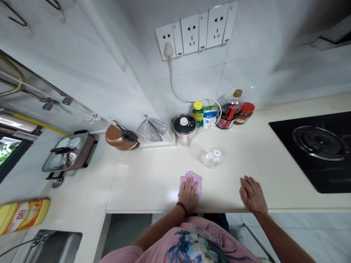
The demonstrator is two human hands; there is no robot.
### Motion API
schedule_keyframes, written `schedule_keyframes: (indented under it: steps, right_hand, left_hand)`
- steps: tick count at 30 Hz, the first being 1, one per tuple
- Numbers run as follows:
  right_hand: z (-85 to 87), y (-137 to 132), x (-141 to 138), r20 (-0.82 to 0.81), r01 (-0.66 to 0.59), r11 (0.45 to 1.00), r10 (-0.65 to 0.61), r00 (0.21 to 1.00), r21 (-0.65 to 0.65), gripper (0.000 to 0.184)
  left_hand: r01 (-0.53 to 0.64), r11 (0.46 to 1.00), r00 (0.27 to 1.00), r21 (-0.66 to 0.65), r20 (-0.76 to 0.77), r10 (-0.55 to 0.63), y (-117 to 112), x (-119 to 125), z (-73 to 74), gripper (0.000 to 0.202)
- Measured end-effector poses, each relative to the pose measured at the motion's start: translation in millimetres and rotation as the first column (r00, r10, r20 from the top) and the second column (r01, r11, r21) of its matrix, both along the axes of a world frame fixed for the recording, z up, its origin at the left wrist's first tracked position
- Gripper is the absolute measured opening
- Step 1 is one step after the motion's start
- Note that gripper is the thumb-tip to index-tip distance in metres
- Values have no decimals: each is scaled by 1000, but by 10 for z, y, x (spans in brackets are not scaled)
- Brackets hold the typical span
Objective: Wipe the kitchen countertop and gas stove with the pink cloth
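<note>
My left hand (188, 193) lies flat on a pink cloth (195, 179) near the front edge of the white counter (153, 179), fingers stretched over it and pressing it down. My right hand (251, 193) rests open and flat on the bare counter to the right, fingers spread, holding nothing. A clear glass (212, 157) lies on its side just beyond and between the two hands.
At the back wall stand a small lidded pot (184, 128), a yellow-capped bottle (197, 113), a packet, a dark sauce bottle (229, 111) and a red-lidded jar (245, 112). A grey cloth, copper pan (120, 139), black hob (318, 146), electric pan (67, 155) and sink (55, 246) surround.
</note>
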State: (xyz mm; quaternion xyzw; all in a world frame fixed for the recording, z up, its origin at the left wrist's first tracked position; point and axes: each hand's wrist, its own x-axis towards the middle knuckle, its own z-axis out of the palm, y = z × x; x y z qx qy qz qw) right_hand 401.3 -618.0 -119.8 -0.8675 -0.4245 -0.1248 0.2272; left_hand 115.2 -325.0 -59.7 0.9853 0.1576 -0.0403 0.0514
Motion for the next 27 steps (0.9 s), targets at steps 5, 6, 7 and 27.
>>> schedule_keyframes:
  steps: [5,6,7,27]
  right_hand:
    - [-19,-11,30,7,-11,1000,11,1000,23,62]
    - [-24,-12,33,6,-11,1000,10,1000,27,63]
    - [-29,-14,34,4,-9,1000,9,1000,29,63]
    - [-67,-35,7,-16,-2,999,3,1000,36,62]
  left_hand:
    - [-98,990,995,100,-2,99,40,-702,-10,80]
    - [-156,980,988,127,12,156,91,-817,-4,80]
    - [-215,965,977,149,29,214,152,-926,2,81]
    - [-544,830,839,128,59,541,1149,-1240,169,69]
